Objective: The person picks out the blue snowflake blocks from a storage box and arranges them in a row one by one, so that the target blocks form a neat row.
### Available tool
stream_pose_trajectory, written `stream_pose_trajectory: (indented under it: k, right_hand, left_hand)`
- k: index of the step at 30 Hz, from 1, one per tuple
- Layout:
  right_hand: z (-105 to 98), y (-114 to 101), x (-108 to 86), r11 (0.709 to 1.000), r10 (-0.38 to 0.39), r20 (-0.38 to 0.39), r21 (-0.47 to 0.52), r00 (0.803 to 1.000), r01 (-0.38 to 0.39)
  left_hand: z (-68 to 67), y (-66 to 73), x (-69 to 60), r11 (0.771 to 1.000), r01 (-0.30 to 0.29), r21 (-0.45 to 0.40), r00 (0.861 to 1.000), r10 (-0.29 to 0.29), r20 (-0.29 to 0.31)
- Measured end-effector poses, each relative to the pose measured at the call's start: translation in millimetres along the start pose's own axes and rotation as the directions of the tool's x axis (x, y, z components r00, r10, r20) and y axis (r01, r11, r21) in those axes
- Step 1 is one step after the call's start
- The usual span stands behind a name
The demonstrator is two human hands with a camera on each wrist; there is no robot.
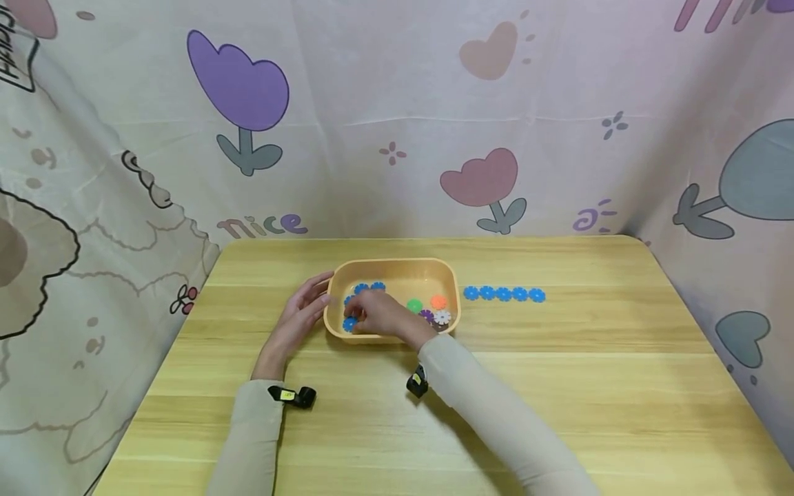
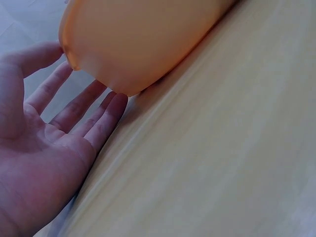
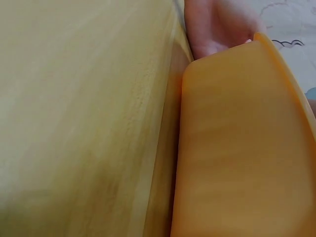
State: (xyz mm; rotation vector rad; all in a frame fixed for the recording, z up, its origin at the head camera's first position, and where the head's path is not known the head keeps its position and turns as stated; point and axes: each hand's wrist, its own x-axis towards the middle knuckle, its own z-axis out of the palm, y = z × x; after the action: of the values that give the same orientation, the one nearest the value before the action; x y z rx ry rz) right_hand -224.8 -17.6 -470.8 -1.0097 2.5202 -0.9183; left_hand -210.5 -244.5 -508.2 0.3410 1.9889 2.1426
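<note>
Five blue, flower-shaped plastic discs [image 1: 504, 294] lie in a straight row on the pale wood-grain counter [image 1: 620, 386], nearer its far edge than its near one; they touch, though I can't tell whether they are linked. Just left of them, near the counter's far edge and a little left of its middle, sits a shallow yellow-orange plastic tray [image 1: 403, 261] with rounded corners. Inside, more blue discs [image 1: 378, 286] gather towards the counter's left edge, while a green disc [image 1: 414, 304], an orange disc [image 1: 438, 302], a purple disc [image 1: 426, 316] and a white disc [image 1: 442, 317] lie towards its right edge.

The person's left hand [image 1: 294, 322] has its fingers spread wide and fairly straight, tips against the tray's left outer wall, as if to steady it. The right hand [image 1: 384, 313] dips among the blue discs, fingers pointing down; its knuckles hide whether anything is pinched.

To my eye, the step in hand is getting hold of a blue disc. The next move, I'd judge, calls for a neat thumb-and-finger grip and a lift that clears the rim without dragging its neighbours
</note>
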Motion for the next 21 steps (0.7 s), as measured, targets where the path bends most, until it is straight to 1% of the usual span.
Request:
stream_pose_trajectory:
  k: [2,6,9,13,16,21]
  right_hand:
    - [0.5,0.1,1.6,1.0,-0.003,-0.001,-0.018,1.0,0.003]
    - [0.7,-0.9,1.5,1.0,0.014,0.008,-0.02,1.0,-0.014]
    - [-0.1,-2.5,-0.6,1.0,0.029,0.007,0.008,1.0,-0.029]
    - [-1.0,-2.9,-2.8,0.997,0.05,-0.025,0.054,0.998,-0.048]
    - [-1.7,-2.5,-3.3,0.997,0.048,-0.043,0.064,0.998,-0.045]
    - [-3.4,-3.7,-4.9,0.996,0.025,-0.05,0.088,0.998,-0.02]
  left_hand:
    - [-0.3,0.6,-0.3,1.0,-0.002,-0.002,1.0,0.002,-0.001]
    - [-0.3,1.7,-1.3,1.0,-0.005,-0.013,1.0,0.005,0.007]
    - [-0.2,2.0,-2.3,1.0,-0.002,-0.024,1.0,0.002,0.008]
    - [-0.4,1.6,-2.1,1.0,-0.002,-0.023,1.0,0.003,0.005]
    - [-0.5,1.5,-1.5,1.0,-0.006,-0.019,1.0,0.006,0.0]
    - [0.2,2.0,-1.2,1.0,-0.01,-0.022,1.0,0.01,0.005]
